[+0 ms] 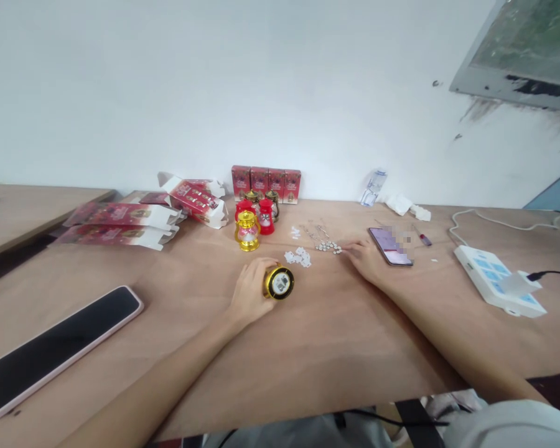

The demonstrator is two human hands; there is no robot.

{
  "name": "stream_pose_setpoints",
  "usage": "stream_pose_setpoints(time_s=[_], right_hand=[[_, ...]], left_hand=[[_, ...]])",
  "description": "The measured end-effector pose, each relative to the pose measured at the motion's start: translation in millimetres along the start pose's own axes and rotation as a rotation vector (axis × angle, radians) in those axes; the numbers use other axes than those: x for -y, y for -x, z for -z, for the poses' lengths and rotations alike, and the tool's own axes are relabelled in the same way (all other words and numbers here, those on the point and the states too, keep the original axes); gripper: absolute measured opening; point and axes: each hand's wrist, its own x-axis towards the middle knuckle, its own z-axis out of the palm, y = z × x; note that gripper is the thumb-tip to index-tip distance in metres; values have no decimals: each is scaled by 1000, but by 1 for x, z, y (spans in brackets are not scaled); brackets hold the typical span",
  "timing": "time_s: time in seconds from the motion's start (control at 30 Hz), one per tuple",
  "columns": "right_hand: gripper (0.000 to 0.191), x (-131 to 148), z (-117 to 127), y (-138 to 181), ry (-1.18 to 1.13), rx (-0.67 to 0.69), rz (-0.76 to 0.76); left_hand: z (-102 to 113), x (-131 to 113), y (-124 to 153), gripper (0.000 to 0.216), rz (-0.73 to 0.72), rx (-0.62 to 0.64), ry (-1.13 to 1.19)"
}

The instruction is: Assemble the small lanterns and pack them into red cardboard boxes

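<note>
gripping a gold lantern (279, 282) in left hand (251, 292), right hand (364, 258) touching button cells (328, 247).

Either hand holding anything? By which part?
Left hand grips the small gold plastic lantern around its body, laid on its side, base toward the camera. Right hand seems empty, lying flat by the small silver discs.

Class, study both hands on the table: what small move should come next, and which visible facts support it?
Probably the right hand should pinch one of the small silver discs. The left hand grips a gold lantern lying on its side, base toward the camera, and the right hand's fingers lie flat, right beside those discs.
</note>
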Motion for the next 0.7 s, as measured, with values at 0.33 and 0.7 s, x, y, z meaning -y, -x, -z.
stream_pose_setpoints(time_s=[0.33, 0.7], right_hand=[[21, 15, -6, -8, 121, 119, 106], [29, 33, -4, -15, 521, 192, 614]], left_hand=[[3, -4, -2, 43, 1, 9, 1], [3, -4, -1, 46, 5, 27, 26]])
